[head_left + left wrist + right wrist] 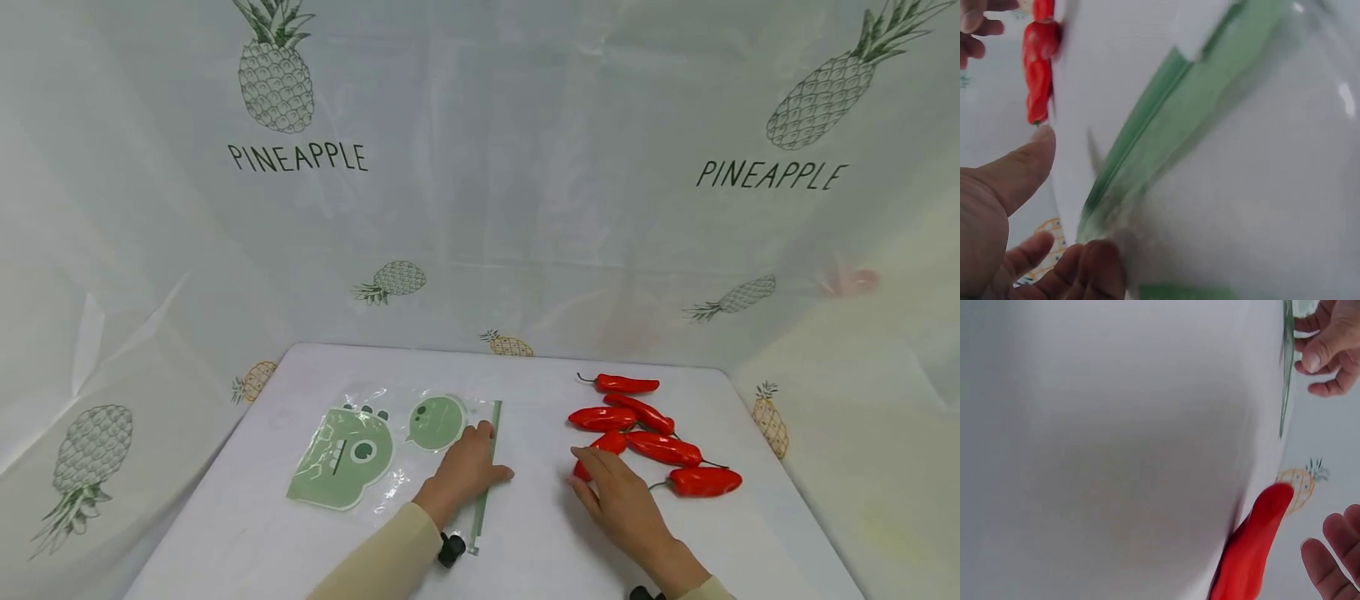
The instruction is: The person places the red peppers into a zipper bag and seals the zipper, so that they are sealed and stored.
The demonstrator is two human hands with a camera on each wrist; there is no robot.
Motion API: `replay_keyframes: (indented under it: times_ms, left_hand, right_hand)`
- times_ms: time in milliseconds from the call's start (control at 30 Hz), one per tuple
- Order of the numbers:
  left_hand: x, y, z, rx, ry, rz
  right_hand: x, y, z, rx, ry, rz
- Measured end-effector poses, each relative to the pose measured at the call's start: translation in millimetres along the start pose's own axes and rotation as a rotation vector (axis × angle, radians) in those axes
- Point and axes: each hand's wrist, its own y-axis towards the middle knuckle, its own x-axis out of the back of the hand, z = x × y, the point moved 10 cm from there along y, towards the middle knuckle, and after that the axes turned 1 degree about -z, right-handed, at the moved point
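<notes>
A clear zip bag (393, 492) printed with a green one-eyed creature lies on the left of the table, its green zip strip (483, 500) along the right side. My left hand (467, 468) rests at that edge, thumb spread away from the fingers; the left wrist view shows the fingertips touching the film beside the strip (1141, 119). Several red chili peppers (663, 448) lie on the right. Over the nearest left pepper (609, 442) hovers my right hand (618, 504), thumb and fingers parted. In the right wrist view, that pepper (1250, 550) lies apart from the visible fingertips.
The white table (547, 533) has a far edge against a hanging sheet (480, 208) printed with pineapples. One pepper (703, 482) lies to the right of my right hand, and another (626, 384) sits near the back edge.
</notes>
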Motion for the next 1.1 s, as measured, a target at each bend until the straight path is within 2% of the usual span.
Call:
replay_keyframes:
  times_ms: [233, 400, 533, 667, 867, 1100]
  left_hand:
    - [-5.3, 5.4, 4.4, -0.026, 0.043, -0.039]
    - [-3.2, 11.2, 12.3, -0.027, 0.018, -0.033]
    - [-0.4, 15.6, 17.6, -0.015, -0.022, -0.021]
    - [2.8, 16.2, 19.6, -0.006, -0.051, -0.012]
    - [7.5, 15.2, 22.7, 0.004, -0.112, -0.018]
    - [11.7, 13.4, 22.8, 0.002, -0.150, -0.026]
  right_hand:
    - [8.2, -5.0, -14.7, -0.022, -0.006, -0.066]
    - [12.2, -5.2, -28.0, -0.053, 0.003, -0.122]
    - [8.5, -4.6, -43.5, -0.127, 0.018, -0.125]
    - [-1.5, -4.4, -61.7, -0.248, 0.049, -0.071]
    - [-20.3, -3.6, -82.1, -0.433, 0.084, 0.073]
    - [-36.3, -4.0, -92.6, -0.536, 0.121, 0.177]
